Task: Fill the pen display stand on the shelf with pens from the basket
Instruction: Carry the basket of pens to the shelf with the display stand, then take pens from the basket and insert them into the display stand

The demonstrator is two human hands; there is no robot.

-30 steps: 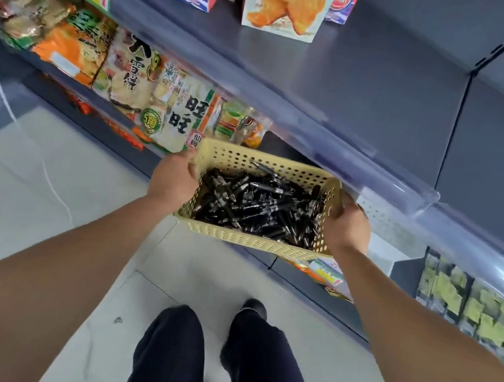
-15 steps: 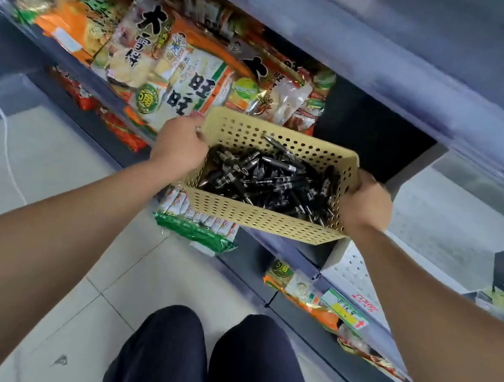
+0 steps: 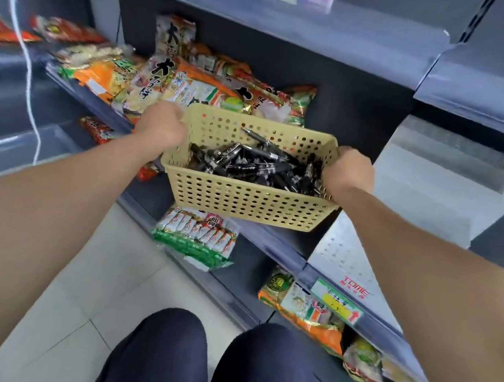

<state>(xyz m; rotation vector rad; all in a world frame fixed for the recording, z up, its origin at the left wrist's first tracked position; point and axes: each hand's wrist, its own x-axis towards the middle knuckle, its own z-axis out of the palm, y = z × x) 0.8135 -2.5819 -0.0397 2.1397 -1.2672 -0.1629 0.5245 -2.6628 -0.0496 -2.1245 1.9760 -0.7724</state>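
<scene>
Beige perforated basket [image 3: 243,201], black pens [image 3: 254,167]

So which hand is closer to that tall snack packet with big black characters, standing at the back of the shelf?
Left. The left hand grips the beige perforated plastic basket in front of the packet; the right hand holds its other end, farther right.

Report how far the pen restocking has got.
Done: nothing visible; no pen display stand is in view. In hand: left hand and right hand grip the ends of the basket, piled with black pens, before a shelf of snack bags. Left: placing every pen.
</scene>
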